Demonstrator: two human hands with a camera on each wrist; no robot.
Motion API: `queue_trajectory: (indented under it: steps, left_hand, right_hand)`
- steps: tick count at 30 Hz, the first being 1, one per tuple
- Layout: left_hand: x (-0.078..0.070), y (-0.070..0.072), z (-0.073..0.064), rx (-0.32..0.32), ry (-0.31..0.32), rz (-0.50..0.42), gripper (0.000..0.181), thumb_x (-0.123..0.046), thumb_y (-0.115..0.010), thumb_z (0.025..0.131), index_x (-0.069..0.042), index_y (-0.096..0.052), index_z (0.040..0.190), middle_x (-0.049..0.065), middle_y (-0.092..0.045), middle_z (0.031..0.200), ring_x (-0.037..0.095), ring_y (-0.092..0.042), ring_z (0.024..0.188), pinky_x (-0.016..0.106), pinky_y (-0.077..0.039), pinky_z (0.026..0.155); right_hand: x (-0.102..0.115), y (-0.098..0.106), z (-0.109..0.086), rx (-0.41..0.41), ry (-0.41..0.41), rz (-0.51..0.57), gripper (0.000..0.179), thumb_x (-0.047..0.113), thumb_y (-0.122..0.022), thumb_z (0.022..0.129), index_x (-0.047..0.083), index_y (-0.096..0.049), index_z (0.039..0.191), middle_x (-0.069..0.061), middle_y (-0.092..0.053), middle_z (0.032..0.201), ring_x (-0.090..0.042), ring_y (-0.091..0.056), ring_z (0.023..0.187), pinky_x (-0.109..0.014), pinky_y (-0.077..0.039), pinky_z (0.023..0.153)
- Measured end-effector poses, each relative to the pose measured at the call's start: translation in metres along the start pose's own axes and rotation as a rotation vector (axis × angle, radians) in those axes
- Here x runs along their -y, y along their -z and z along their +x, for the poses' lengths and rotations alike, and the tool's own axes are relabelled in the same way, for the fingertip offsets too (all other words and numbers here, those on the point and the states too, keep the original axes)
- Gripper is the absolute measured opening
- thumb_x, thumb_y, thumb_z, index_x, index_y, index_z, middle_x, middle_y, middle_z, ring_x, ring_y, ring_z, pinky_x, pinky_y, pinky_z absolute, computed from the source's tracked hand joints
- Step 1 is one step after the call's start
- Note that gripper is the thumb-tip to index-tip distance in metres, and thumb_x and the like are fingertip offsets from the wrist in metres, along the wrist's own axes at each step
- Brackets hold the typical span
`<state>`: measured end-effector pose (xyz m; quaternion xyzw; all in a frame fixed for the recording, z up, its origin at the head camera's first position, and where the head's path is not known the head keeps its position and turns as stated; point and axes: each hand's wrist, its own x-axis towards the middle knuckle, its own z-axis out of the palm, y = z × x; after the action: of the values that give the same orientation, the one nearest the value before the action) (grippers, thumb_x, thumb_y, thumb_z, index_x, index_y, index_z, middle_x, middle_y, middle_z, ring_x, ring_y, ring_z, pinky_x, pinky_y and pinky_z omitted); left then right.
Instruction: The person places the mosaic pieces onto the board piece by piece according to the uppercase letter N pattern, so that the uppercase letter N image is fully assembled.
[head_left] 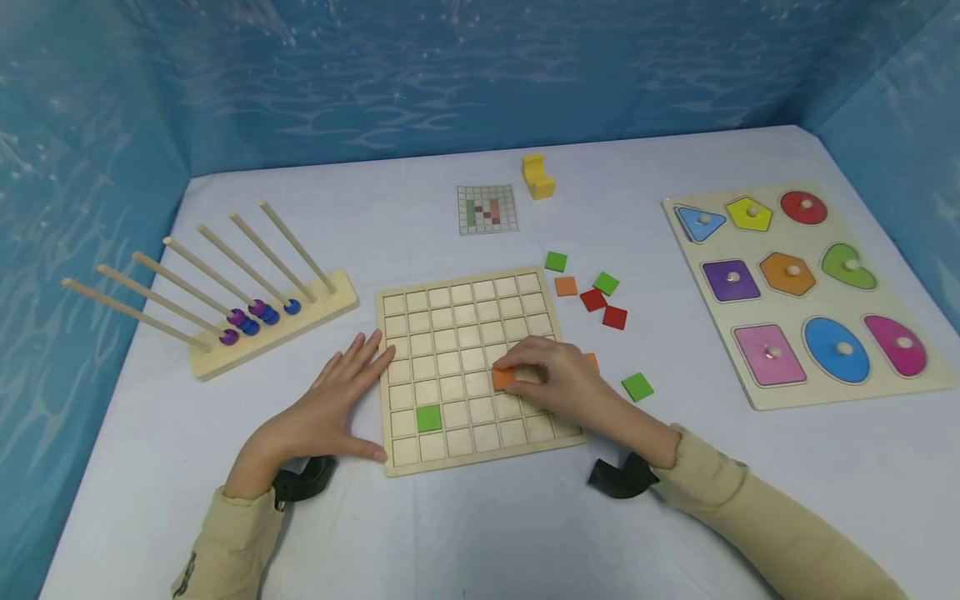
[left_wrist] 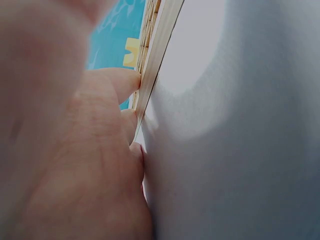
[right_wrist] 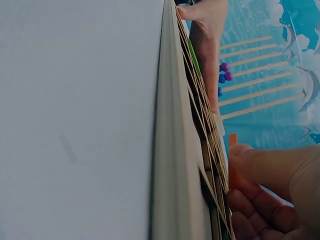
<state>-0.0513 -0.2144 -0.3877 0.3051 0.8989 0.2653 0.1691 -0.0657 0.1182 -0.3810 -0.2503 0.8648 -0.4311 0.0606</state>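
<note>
A wooden grid board [head_left: 450,342] lies on the table between the two hands. My right hand [head_left: 558,379] pinches an orange square tile [head_left: 502,379] between thumb and fingers over the board's right half; the right wrist view shows the tile [right_wrist: 233,155] held edge-on, just above the grid. One green tile [head_left: 429,418] sits in a cell at the board's lower left. My left hand [head_left: 330,408] has its fingers spread, with thumb and fingertips touching the board's left edge. In the left wrist view the fingers of this hand [left_wrist: 95,135] meet the board's side.
Loose green, orange and red tiles [head_left: 615,317] lie right of the board. Behind it are a pattern card [head_left: 487,209] and a yellow holder [head_left: 537,177]. A peg rack [head_left: 277,329] with beads stands left; a knobbed shape puzzle [head_left: 810,308] lies right.
</note>
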Motion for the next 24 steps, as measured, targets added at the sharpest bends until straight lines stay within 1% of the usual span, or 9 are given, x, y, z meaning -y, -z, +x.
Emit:
queue_trajectory:
  steps: [4, 11, 13, 19, 24]
  left_hand:
    - [-0.0001, 0.0, 0.0001, -0.001, 0.0, -0.003, 0.127, -0.055, -0.082, 0.058, -0.004, -0.01, 0.15, 0.013, 0.007, 0.155, 0.03, 0.01, 0.139, 0.047, 0.005, 0.108]
    - [-0.0001, 0.0009, -0.0003, -0.001, -0.003, -0.004, 0.126, -0.054, -0.082, 0.059, -0.004, -0.01, 0.15, 0.013, 0.007, 0.155, 0.03, 0.01, 0.139, 0.047, 0.005, 0.108]
    - [0.0, 0.0009, -0.0003, -0.001, -0.003, -0.003, 0.126, -0.055, -0.082, 0.059, -0.004, -0.01, 0.15, 0.013, 0.007, 0.155, 0.03, 0.01, 0.139, 0.047, 0.005, 0.108]
    - [0.0004, 0.0, -0.0003, 0.005, 0.011, 0.0, 0.127, -0.057, -0.081, 0.059, -0.006, -0.01, 0.15, 0.011, 0.008, 0.155, 0.029, 0.011, 0.139, 0.047, 0.005, 0.108]
    - [0.0009, -0.0004, -0.0001, 0.002, 0.005, 0.001, 0.127, -0.057, -0.081, 0.059, -0.006, -0.01, 0.15, 0.011, 0.008, 0.155, 0.029, 0.011, 0.139, 0.047, 0.005, 0.108]
  right_hand:
    - [0.0001, -0.0016, 0.0003, 0.01, -0.019, -0.017, 0.025, 0.006, -0.078, 0.075, 0.011, -0.073, 0.099, 0.007, -0.064, 0.098, -0.013, -0.057, 0.096, -0.031, -0.046, 0.082]
    - [-0.0002, -0.0034, 0.0005, 0.002, 0.02, -0.047, 0.025, 0.006, -0.078, 0.075, 0.01, -0.073, 0.099, 0.005, -0.064, 0.098, -0.017, -0.057, 0.097, -0.033, -0.047, 0.08]
    - [-0.0001, -0.0037, 0.0006, 0.001, 0.019, -0.047, 0.024, 0.006, -0.078, 0.075, 0.01, -0.073, 0.098, 0.005, -0.064, 0.098, -0.017, -0.057, 0.098, -0.033, -0.047, 0.081]
    - [0.0014, -0.0044, 0.0004, 0.014, -0.02, -0.044, 0.024, 0.006, -0.077, 0.077, 0.012, -0.073, 0.1, 0.006, -0.063, 0.099, -0.014, -0.055, 0.101, -0.032, -0.046, 0.085]
    - [0.0021, -0.0051, 0.0004, 0.015, -0.012, -0.05, 0.025, 0.006, -0.077, 0.076, 0.012, -0.072, 0.101, 0.006, -0.064, 0.101, -0.014, -0.054, 0.103, -0.032, -0.044, 0.088]
